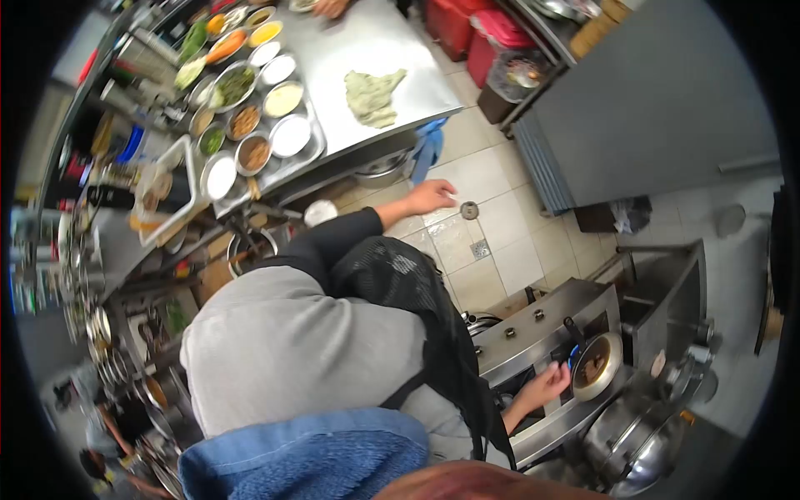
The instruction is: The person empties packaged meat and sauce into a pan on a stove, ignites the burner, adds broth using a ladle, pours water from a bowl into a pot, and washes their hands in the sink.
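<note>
My left hand (432,197), at the end of a black sleeve, hangs over the tiled floor with its fingers loosely stretched out and nothing in them. Low on the right, my right hand (546,387) hovers over the stove (543,323), its fingers half curled and apart, with nothing visible in them. Closest to it is a frying pan (597,367) with brown liquid and some pieces in it; the pan's black handle (574,332) points away from the hand. A blue flame shows at the pan's edge. Hand and pan seem not to touch.
A steel worktable (375,42) holds a flat greenish piece (373,97) and several bowls of ingredients. Another person's hand (331,7) is at its far edge. A large steel pot (637,442) stands beside the stove. Bins (504,87) and a grey cabinet (650,108) border the floor.
</note>
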Available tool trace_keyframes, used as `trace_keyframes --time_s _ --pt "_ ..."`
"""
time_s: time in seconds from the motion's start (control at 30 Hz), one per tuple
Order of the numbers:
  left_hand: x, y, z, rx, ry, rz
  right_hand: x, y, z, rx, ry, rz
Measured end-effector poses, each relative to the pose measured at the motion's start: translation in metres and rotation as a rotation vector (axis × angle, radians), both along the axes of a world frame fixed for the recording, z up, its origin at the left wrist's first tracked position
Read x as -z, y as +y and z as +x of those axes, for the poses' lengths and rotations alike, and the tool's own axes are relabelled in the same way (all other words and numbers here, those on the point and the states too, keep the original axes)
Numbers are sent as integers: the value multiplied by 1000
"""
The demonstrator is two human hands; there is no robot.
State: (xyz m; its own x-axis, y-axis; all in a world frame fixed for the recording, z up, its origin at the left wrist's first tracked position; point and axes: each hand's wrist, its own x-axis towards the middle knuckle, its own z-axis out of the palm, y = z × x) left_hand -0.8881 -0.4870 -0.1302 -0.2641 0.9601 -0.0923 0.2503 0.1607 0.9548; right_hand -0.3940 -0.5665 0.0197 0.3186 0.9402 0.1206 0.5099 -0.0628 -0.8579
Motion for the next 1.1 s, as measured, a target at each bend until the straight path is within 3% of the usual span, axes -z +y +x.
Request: trace_keyframes --time_s 0.07,0.1,0.17,0.2,0.23,0.27,0.3,0.33,0.37,0.4,0.47,0.5,0.53,0.57,0.7,0.73,0.77,0.83,0.87,0.9,0.93,1.0,1.03,1.1 --pt "37 -70 -44 -58 143 -36 -1 37 -33 -88 83 64" --pt "60 -112 -66 -41 93 -257 3 55 -52 -131 87 86" --pt "71 -201 -82 -116 438 -427 24 80 -83 -246 161 111" --pt "66 -240 -94 -33 363 -613 30 91 -97 -295 187 123" --pt "132 -303 -110 169 823 -544 22 94 -119 -338 171 85" --pt "170 -361 -118 -22 785 -422 19 95 -141 -331 191 107" --pt "178 -406 -127 -21 845 -605 18 102 -156 -345 199 119" --pt "221 -448 -134 -557 483 -919 30 115 -164 -325 142 158" --pt "193 -477 -127 -540 659 -904 52 126 -168 -334 72 185" --pt "180 -492 -121 -723 583 -937 74 136 -169 -354 0 209" --pt "204 -515 -139 -394 926 -961 100 143 -161 -428 3 -110" --pt "209 -513 -146 -562 792 -914 115 145 -166 -417 28 -248" --pt "159 -484 -147 -530 647 -981 132 149 -164 -495 -44 -361" --pt "145 -472 -154 -476 638 -982 149 156 -157 -568 -109 -468" --pt "120 -453 -185 -1535 167 -792 171 169 -164 -855 -264 -633" --pt "129 -459 -192 -1740 321 -633 155 163 -182 -830 -262 -698" --pt "144 -477 -213 -1796 255 -535 155 167 -189 -847 -280 -724" --pt "104 -480 -235 -1929 325 -569 153 170 -202 -864 -313 -776" --pt "129 -504 -255 -1954 350 -366 157 174 -209 -906 -335 -781" --pt "116 -511 -266 -1861 221 -383 164 185 -212 -948 -358 -785" --pt "117 -515 -272 -1738 363 -305 164 197 -211 -985 -385 -789" --pt "44 -480 -260 -1707 9 -408 154 210 -229 -949 -422 -799" --pt "48 -483 -263 -1656 19 -432 148 213 -241 -927 -436 -801" --pt "57 -484 -257 -1836 -119 -422 141 223 -257 -887 -391 -728"
